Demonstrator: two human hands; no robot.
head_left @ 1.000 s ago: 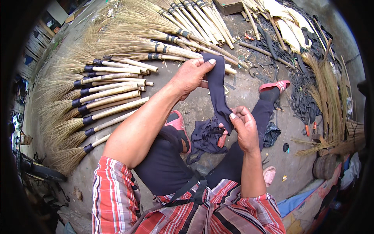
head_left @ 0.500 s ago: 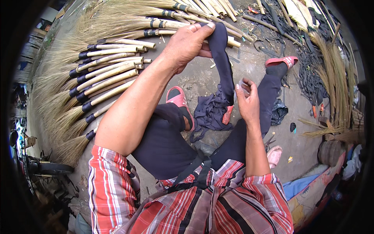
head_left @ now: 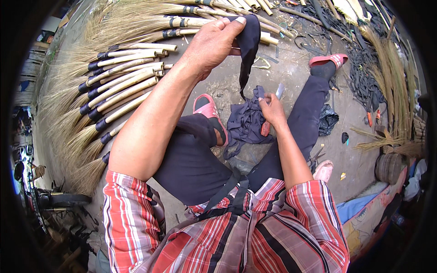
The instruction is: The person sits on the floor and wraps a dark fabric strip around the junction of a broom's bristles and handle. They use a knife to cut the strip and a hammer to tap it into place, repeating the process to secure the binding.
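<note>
My left hand (head_left: 218,43) is raised at the top middle, thumb and fingers closed on a dark cloth strip (head_left: 248,50). The strip loops over the fingers and tapers downward, its lower end hanging free above the pile. Below it, a crumpled heap of dark cloth (head_left: 246,123) lies on the ground between my feet. At the heap's right edge my right hand (head_left: 274,111) pinches a raised bit of this cloth. A pale, flat, blade-like piece (head_left: 280,90) shows just beyond those fingers; whether they hold it I cannot tell. A red object (head_left: 265,128) rests against the heap.
Grass brooms (head_left: 123,88) with pale handles fan out on the left and top. Scissors (head_left: 316,154) lie by my right leg, near a black plastic bag (head_left: 327,119). Dark strips (head_left: 364,91) and loose broom grass (head_left: 393,91) are at the right.
The strip's lower end has come away from my right hand and hangs free. My right hand has moved left and slightly down to the cloth heap, its fingers closing there.
</note>
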